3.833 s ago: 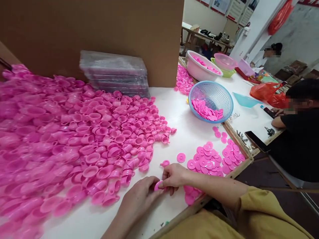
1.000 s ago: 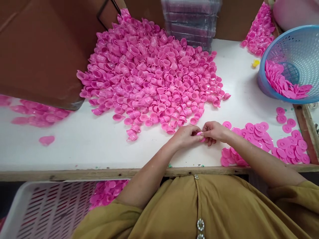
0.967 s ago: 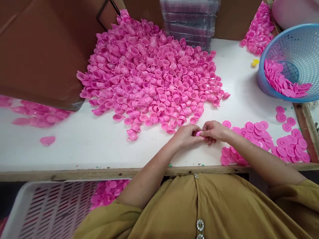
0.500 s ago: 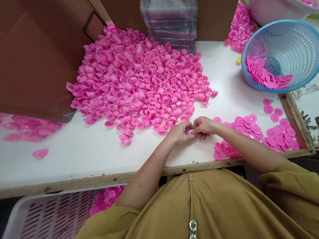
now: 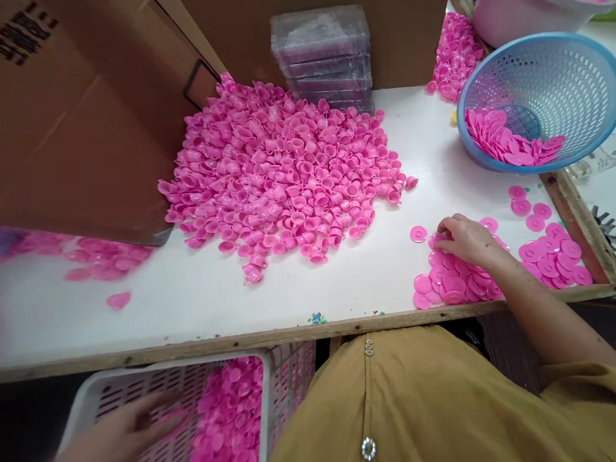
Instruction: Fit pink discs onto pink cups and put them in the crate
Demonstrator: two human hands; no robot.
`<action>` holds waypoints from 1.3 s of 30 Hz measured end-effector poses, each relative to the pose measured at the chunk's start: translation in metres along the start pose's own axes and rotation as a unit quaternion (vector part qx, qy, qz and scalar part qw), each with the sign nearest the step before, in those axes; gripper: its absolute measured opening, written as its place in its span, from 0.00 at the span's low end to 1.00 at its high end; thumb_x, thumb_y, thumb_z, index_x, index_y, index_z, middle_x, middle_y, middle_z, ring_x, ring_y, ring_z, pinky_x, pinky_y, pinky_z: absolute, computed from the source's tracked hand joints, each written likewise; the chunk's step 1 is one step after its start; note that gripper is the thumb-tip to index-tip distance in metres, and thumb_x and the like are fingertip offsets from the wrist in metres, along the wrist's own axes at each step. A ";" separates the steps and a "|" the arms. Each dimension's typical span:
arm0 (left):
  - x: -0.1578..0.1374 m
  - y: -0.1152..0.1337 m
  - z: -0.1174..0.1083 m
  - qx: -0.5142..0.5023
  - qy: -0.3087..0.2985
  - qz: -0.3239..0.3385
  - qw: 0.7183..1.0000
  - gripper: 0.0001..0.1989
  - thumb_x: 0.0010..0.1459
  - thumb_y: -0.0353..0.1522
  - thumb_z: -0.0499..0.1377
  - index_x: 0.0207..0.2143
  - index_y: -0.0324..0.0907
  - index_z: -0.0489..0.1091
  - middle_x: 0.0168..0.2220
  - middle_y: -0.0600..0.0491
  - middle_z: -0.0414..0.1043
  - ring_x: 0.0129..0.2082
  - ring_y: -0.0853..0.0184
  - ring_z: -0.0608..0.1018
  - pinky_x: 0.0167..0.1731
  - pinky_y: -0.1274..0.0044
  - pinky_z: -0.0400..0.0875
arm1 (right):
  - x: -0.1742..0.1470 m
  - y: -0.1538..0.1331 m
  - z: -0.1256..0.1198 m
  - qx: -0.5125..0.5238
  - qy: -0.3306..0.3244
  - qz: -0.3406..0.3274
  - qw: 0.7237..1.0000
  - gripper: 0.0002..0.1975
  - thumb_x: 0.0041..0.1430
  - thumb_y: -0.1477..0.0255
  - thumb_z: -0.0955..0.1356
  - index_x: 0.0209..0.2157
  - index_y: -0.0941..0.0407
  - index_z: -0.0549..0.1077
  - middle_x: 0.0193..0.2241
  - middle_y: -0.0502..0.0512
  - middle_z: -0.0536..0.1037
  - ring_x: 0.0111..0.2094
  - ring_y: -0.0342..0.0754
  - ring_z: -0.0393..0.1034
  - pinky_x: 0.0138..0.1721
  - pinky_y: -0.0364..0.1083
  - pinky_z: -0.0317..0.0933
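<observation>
Pinch just one by the rim from pink discs (image 5: 453, 283) right of centre, with right hand (image 5: 470, 242) loosely curled — cannot tell if gripping. Over white crate (image 5: 266, 394), lower left, with left hand (image 5: 122, 427) blurred — cannot tell how open or whether holding.

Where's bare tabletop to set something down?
White tabletop between the cup pile and wooden front edge, barring coloured scraps near that edge. Another patch: between cup pile and blue basket. Crowded: the cup pile, plus front right, where pink discs lie around the right hand.
</observation>
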State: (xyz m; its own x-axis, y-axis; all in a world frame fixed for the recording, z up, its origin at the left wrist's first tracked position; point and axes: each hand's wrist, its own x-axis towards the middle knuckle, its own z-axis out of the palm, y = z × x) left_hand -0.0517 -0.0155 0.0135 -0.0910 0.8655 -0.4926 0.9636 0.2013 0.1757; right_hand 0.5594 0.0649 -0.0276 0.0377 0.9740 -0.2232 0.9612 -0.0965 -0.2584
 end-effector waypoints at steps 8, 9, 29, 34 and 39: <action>0.066 0.212 0.033 -0.086 0.195 0.197 0.957 0.17 0.57 0.42 0.56 0.47 0.46 0.72 0.45 0.47 0.72 0.42 0.58 0.75 0.43 0.68 0.72 | -0.003 -0.011 0.002 0.054 -0.005 -0.045 0.997 0.06 0.53 0.66 0.69 0.30 0.53 0.70 0.25 0.50 0.75 0.24 0.46 0.67 0.24 0.44 0.53; 0.079 0.246 0.037 -0.085 0.191 0.237 0.949 0.17 0.57 0.39 0.57 0.49 0.44 0.70 0.47 0.46 0.71 0.45 0.58 0.74 0.45 0.68 0.71 | -0.006 -0.016 0.001 0.081 -0.002 -0.037 0.996 0.05 0.54 0.67 0.69 0.32 0.53 0.70 0.24 0.49 0.75 0.24 0.46 0.68 0.24 0.43 0.54; 0.090 0.315 0.106 -0.193 0.111 0.332 0.917 0.09 0.54 0.32 0.61 0.40 0.44 0.75 0.43 0.48 0.71 0.46 0.60 0.71 0.48 0.68 0.65 | 0.003 -0.083 0.038 0.520 -0.143 0.024 0.842 0.16 0.47 0.61 0.75 0.28 0.57 0.69 0.19 0.49 0.74 0.21 0.42 0.70 0.22 0.40 0.63; 0.094 0.316 0.106 -0.186 0.085 0.332 0.921 0.10 0.55 0.37 0.63 0.38 0.43 0.76 0.32 0.51 0.73 0.37 0.62 0.71 0.42 0.71 0.66 | 0.010 -0.103 0.044 0.509 -0.170 0.044 0.843 0.13 0.49 0.66 0.75 0.27 0.58 0.68 0.17 0.49 0.74 0.19 0.42 0.70 0.17 0.38 0.61; 0.096 0.316 0.106 -0.191 0.078 0.320 0.925 0.10 0.55 0.39 0.63 0.37 0.43 0.77 0.33 0.51 0.74 0.37 0.62 0.72 0.41 0.72 0.66 | 0.016 -0.116 0.045 0.409 -0.176 0.068 0.893 0.11 0.53 0.73 0.73 0.27 0.57 0.66 0.15 0.48 0.73 0.16 0.42 0.71 0.14 0.37 0.61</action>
State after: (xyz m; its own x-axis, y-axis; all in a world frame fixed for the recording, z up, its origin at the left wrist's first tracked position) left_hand 0.2705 0.0830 -0.0685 0.4031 0.9132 -0.0605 0.6762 -0.2526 0.6921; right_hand 0.4363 0.0827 -0.0436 -0.0867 0.8315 -0.5487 0.4283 -0.4662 -0.7741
